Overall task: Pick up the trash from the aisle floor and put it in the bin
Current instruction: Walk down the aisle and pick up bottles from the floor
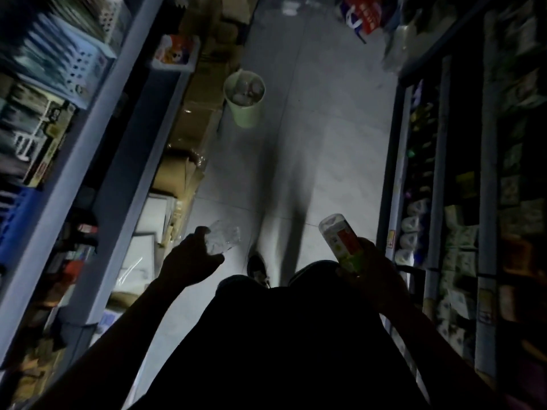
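A pale green bin (248, 113) stands on the aisle floor ahead, against the cardboard boxes on the left, with several pieces of trash inside. My left hand (189, 261) grips a crumpled clear plastic bottle (223, 239) at waist height. My right hand (370, 270) holds a bottle with a red, green and white label (343, 241), its base pointing up and forward. Both hands are well short of the bin.
Shelves of goods line both sides of the narrow aisle. Flattened and stacked cardboard boxes (189, 143) run along the left shelf base. My shoe (258, 267) is on the grey tiled floor (325, 119). Bags and packages (361, 16) lie at the far end.
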A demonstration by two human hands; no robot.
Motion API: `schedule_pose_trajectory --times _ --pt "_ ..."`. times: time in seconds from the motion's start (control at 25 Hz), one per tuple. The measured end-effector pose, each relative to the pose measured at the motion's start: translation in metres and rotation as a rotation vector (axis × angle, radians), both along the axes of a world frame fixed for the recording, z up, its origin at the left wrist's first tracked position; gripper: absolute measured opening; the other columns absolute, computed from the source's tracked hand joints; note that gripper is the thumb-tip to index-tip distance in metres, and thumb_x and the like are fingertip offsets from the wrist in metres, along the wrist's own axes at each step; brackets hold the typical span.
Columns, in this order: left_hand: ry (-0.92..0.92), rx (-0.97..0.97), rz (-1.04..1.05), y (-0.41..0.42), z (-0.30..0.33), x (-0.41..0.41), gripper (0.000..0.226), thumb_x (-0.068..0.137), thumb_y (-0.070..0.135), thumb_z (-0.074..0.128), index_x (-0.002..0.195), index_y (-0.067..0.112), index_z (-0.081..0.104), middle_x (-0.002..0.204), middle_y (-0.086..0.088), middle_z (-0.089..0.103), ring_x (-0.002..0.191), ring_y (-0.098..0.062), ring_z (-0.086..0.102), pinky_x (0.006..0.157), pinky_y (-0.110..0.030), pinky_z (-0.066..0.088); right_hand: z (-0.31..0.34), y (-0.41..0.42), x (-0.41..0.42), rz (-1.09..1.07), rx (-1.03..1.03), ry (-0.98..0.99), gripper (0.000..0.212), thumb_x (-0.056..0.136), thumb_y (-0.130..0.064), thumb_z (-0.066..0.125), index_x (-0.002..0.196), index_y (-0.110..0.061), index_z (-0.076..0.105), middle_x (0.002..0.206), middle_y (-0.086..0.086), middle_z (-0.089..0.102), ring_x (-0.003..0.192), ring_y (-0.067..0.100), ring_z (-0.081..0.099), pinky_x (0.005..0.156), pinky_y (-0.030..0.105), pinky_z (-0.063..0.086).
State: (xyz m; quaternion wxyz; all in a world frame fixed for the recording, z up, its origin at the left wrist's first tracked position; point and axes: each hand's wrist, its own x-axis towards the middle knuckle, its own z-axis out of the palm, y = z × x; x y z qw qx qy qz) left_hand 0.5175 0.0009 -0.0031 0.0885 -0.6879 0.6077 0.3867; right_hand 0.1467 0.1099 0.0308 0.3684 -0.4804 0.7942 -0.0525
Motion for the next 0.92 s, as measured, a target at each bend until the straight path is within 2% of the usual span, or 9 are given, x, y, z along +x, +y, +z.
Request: schedule_pose_trajectory --times 0.16,0.28,0.4,0.52,0.68,0.8,0.92 --pt "0.032 -0.031 -0.054 -0.1 0.002 -0.034 0.078 0.079 0.045 0.071 0.145 0.026 0.035 0.131 -0.005 0.06 0.114 -0.03 0.06 0.085 -0.037 0.043 -0.005 -0.049 -0.019 -0.111 0.026 -0.049 0.073 0.072 -0.063 0.077 0.134 -0.052 0.04 0.108 -0.018 0.066 0.093 0.013 0.068 0.081 0.04 0.056" --pt "0.023 -0.048 -0.081 -0.165 -0.002 -0.062 0.078 0.078 0.044 0.072 0.145 0.025 0.036 0.129 -0.005 0.06 0.11 -0.028 0.061 0.082 -0.035 0.044 -0.013 -0.106 -0.039 -0.133 0.02 -0.075 0.073 0.067 -0.065 0.075 0.131 -0.054 0.04 0.106 -0.02 0.065 0.09 0.01 0.068 0.081 0.039 0.056" --pt "0.006 -0.006 -0.065 -0.217 -0.005 -0.084 0.078 0.075 0.047 0.072 0.142 0.026 0.038 0.125 -0.005 0.061 0.106 -0.027 0.062 0.083 -0.037 0.049 -0.023 -0.179 -0.062 -0.132 0.016 -0.107 0.079 0.062 -0.074 0.07 0.132 -0.05 0.043 0.109 -0.018 0.062 0.095 0.016 0.067 0.082 0.042 0.056" --pt "-0.006 0.064 0.003 -0.256 0.002 -0.098 0.078 0.075 0.049 0.072 0.141 0.026 0.038 0.128 -0.005 0.061 0.112 -0.029 0.061 0.086 -0.038 0.049 -0.023 -0.266 -0.087 -0.024 0.013 -0.065 0.088 0.064 -0.077 0.064 0.14 -0.038 0.043 0.118 -0.008 0.064 0.102 0.023 0.067 0.082 0.037 0.052" --pt "0.037 0.128 0.175 -0.299 0.01 -0.101 0.094 0.065 0.065 0.068 0.144 0.022 0.039 0.128 -0.005 0.06 0.115 -0.029 0.061 0.085 -0.038 0.048 -0.02 -0.379 -0.102 0.132 0.006 -0.055 0.084 0.076 -0.056 0.079 0.146 -0.029 0.041 0.125 -0.002 0.063 0.108 0.027 0.066 0.079 0.033 0.046" --pt "0.018 0.146 0.264 -0.322 0.012 -0.096 0.086 0.073 0.06 0.074 0.143 0.024 0.039 0.124 -0.003 0.06 0.112 -0.028 0.061 0.084 -0.038 0.047 -0.017 -0.452 -0.101 0.238 -0.019 -0.039 0.08 0.08 -0.053 0.078 0.145 -0.022 0.041 0.127 0.001 0.062 0.108 0.028 0.065 0.078 0.033 0.045" --pt "-0.045 0.136 0.317 -0.359 0.005 -0.087 0.075 0.08 0.045 0.076 0.141 0.025 0.039 0.128 -0.005 0.061 0.11 -0.028 0.061 0.086 -0.04 0.05 -0.021 -0.521 -0.092 0.274 0.0 -0.044 0.089 0.081 -0.055 0.078 0.152 -0.02 0.037 0.135 0.001 0.059 0.115 0.027 0.064 0.083 0.031 0.044"
